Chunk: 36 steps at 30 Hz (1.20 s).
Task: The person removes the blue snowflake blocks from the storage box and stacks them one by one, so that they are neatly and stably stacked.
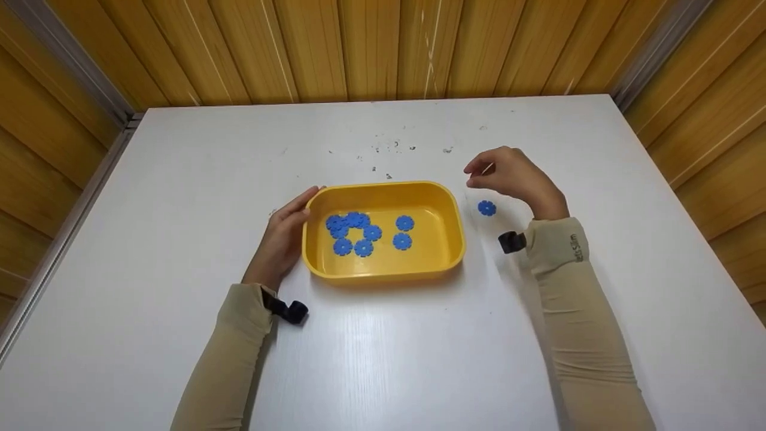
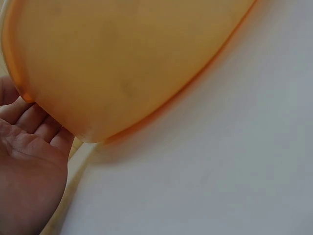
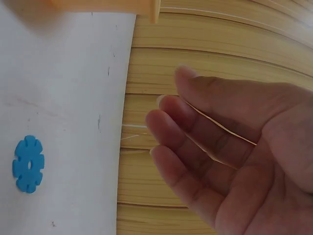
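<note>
A yellow plastic tub [image 1: 383, 275] stands on the table with several blue notched discs [image 1: 363, 248] lying in its left part. Two more blue discs [image 1: 404, 232] lie side by side near its middle. My left hand [image 1: 284, 236] grips the tub's left end, thumb at the rim and fingers along the outer wall; in the left wrist view the fingertips pass behind the tub's wall [image 2: 122, 68]. To the right of the tub, my right hand [image 1: 511, 176] hovers over the table, fingers loosely bent and nothing between them. Just below it, one blue disc [image 1: 487, 208] lies flat on the table.
The white table [image 1: 383, 359] has small dark marks [image 1: 389, 146] behind the tub. Wood-patterned panels [image 1: 371, 48] rise beyond its back edge and at both sides. A black wrist camera [image 1: 293, 311] sits on the left sleeve, another wrist camera [image 1: 511, 242] on the right.
</note>
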{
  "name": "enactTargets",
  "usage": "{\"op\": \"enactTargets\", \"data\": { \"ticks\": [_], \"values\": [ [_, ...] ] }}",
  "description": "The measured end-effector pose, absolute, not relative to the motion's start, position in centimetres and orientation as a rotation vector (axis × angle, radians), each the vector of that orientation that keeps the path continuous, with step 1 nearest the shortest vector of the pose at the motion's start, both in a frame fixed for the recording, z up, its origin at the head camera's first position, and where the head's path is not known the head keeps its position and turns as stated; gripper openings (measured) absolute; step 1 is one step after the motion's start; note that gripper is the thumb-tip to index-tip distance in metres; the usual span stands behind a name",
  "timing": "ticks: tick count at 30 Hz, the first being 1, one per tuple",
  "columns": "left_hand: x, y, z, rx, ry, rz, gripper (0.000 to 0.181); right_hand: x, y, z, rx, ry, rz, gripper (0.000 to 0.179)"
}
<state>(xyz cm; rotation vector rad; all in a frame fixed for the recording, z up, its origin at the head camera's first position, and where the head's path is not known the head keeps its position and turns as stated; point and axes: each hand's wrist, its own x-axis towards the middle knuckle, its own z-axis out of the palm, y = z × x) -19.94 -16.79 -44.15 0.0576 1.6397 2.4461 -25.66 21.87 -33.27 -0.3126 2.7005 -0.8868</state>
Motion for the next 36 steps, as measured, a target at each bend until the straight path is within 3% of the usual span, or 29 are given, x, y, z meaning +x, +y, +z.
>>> {"op": "enactTargets", "data": {
  "ticks": [17, 36],
  "values": [
    [-19.9, -17.0, -44.1, 0.066, 1.609, 2.451, 0.052, -26.2, 15.8, -31.3, -0.489, 2.645, -0.781, 0.026],
    [-20.1, -16.8, -44.1, 0.071, 1.613, 2.446, 0.048, -26.3, 10.7, -33.1, -0.695, 2.487, -0.647, 0.028]
  ]
}}
